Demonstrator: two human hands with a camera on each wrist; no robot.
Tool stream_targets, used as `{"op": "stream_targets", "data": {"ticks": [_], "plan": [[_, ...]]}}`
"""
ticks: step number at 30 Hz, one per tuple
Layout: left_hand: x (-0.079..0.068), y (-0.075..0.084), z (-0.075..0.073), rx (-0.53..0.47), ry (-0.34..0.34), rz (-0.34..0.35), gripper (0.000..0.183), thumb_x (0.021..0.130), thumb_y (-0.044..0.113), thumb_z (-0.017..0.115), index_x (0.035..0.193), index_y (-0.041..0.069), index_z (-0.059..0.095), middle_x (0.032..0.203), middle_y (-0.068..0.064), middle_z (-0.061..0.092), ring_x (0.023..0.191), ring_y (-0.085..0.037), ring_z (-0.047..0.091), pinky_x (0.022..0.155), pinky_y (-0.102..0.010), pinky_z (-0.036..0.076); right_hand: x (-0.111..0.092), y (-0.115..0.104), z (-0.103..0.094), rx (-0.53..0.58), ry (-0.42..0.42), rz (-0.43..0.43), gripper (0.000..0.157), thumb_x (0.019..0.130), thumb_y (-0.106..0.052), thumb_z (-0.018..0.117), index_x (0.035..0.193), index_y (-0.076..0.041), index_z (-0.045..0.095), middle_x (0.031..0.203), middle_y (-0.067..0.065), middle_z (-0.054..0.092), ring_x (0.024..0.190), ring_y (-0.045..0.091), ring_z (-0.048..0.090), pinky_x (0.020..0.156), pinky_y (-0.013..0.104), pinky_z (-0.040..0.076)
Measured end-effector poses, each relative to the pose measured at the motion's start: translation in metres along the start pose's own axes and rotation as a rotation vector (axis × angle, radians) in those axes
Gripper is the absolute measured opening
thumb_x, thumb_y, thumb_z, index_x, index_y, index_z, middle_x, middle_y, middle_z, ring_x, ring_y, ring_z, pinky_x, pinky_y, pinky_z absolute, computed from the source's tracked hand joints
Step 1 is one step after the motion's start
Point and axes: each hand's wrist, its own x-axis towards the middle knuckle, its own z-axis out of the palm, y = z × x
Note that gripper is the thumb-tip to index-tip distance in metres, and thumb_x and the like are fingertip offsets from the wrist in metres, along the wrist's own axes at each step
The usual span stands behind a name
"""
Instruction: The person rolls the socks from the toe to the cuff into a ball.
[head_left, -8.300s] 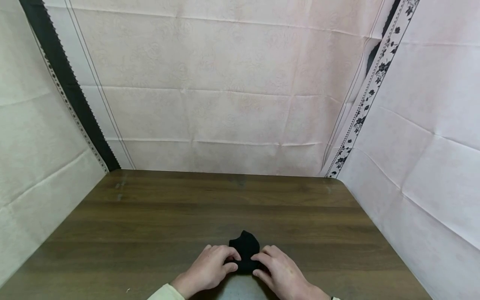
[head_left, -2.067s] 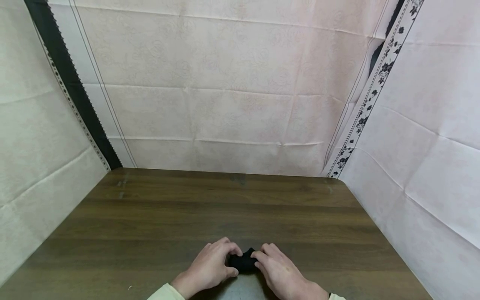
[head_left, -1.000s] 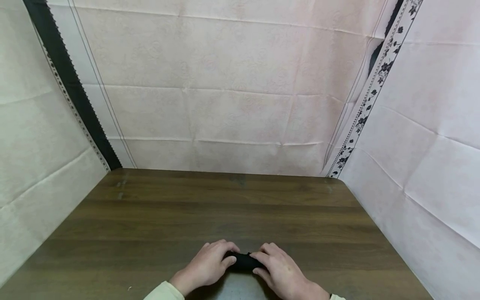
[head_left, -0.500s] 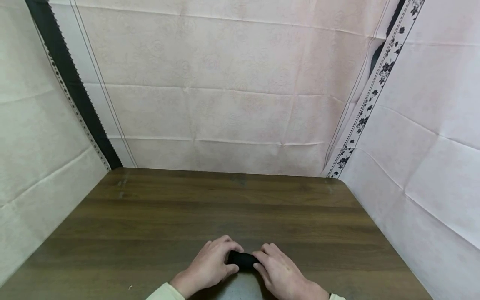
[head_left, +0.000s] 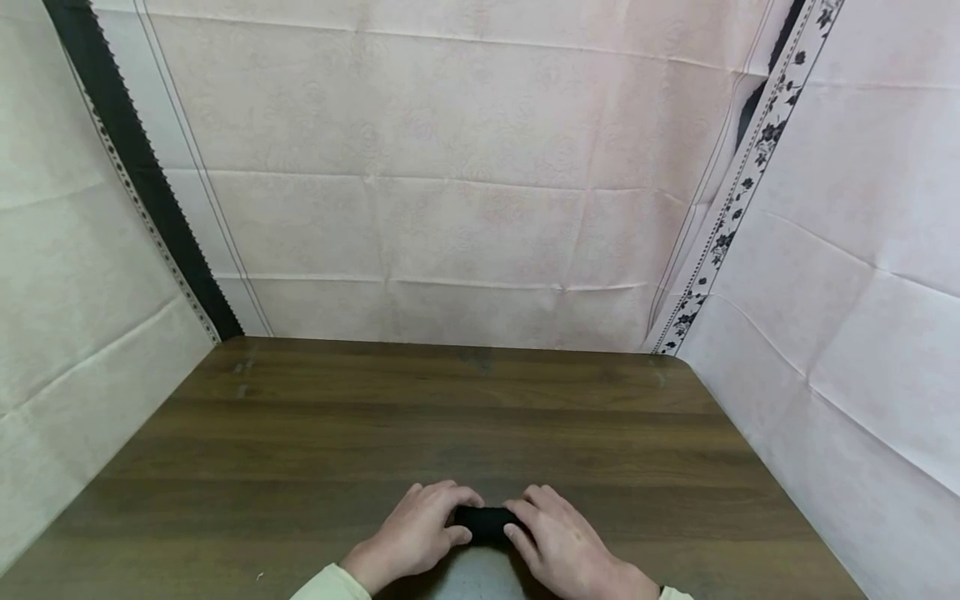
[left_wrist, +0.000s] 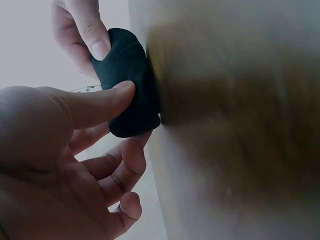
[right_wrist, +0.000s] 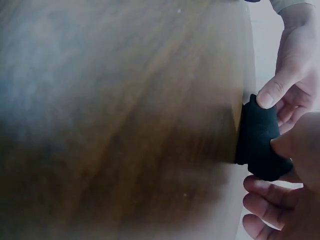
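Observation:
A black cloth, rolled into a short thick bundle, lies crosswise between both hands near the front of the table. My left hand pinches its left end, thumb on the near side and fingers over the far side. At the other end my right hand grips it the same way. In the left wrist view the left thumb presses on the smooth face of the black cloth, and the other fingers are bent beneath. The right wrist view shows the black cloth with a loose layer along its table side.
The brown wood-grain table stretches away from the hands. Pale creased cloth hangings enclose it at the back, the left and the right. A tiny white scrap lies on the tabletop at front left.
Earlier a flap of the black cloth stood out beyond the hands; it has been rolled in toward the person, leaving a compact bundle. Both hands have stayed at its ends, with small shifts of the fingers.

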Motion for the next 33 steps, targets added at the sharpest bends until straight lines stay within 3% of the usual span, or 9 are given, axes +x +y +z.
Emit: {"op": "stream_targets", "data": {"ticks": [8, 17, 23, 33], "plan": [[-0.0009, -0.0012, -0.0008, 0.036, -0.022, 0.001, 0.029, 0.092, 0.023, 0.074, 0.120, 0.021, 0.071, 0.113, 0.008, 0.068, 0.104, -0.012, 0.062, 0.083, -0.040, 0.042, 0.0004, 0.0007, -0.0024, 0.048, 0.015, -0.008, 0.038, 0.099, -0.040, 0.063, 0.128, -0.016, 0.066, 0.110, -0.008, 0.060, 0.094, 0.007, 0.053, 0.077, 0.030, 0.049], [-0.0012, -0.0003, -0.0015, 0.000, -0.066, -0.035, 0.030, 0.094, 0.024, 0.071, 0.124, 0.020, 0.070, 0.110, 0.010, 0.065, 0.101, -0.011, 0.060, 0.088, -0.043, 0.041, -0.0005, 0.0016, 0.0007, 0.046, 0.020, -0.016, 0.039, 0.096, -0.037, 0.069, 0.129, -0.016, 0.065, 0.111, -0.007, 0.061, 0.095, 0.009, 0.056, 0.078, 0.031, 0.050], [-0.0031, 0.0007, -0.0008, -0.030, -0.064, -0.049, 0.034, 0.089, 0.030, 0.078, 0.122, 0.023, 0.070, 0.101, 0.014, 0.057, 0.089, -0.006, 0.054, 0.083, -0.039, 0.037, 0.0006, 0.0002, 0.0005, 0.041, 0.007, -0.007, 0.033, 0.099, -0.036, 0.064, 0.125, -0.016, 0.067, 0.107, -0.009, 0.060, 0.094, 0.007, 0.054, 0.078, 0.030, 0.050], [-0.0022, -0.0008, -0.0005, -0.025, -0.040, -0.044, 0.032, 0.087, 0.032, 0.080, 0.115, 0.024, 0.067, 0.107, 0.012, 0.063, 0.098, -0.009, 0.059, 0.087, -0.044, 0.040, 0.0017, -0.0007, -0.0016, 0.090, -0.069, 0.047, 0.031, 0.105, -0.040, 0.053, 0.122, -0.018, 0.067, 0.106, -0.010, 0.059, 0.095, 0.008, 0.053, 0.079, 0.032, 0.049]]}}
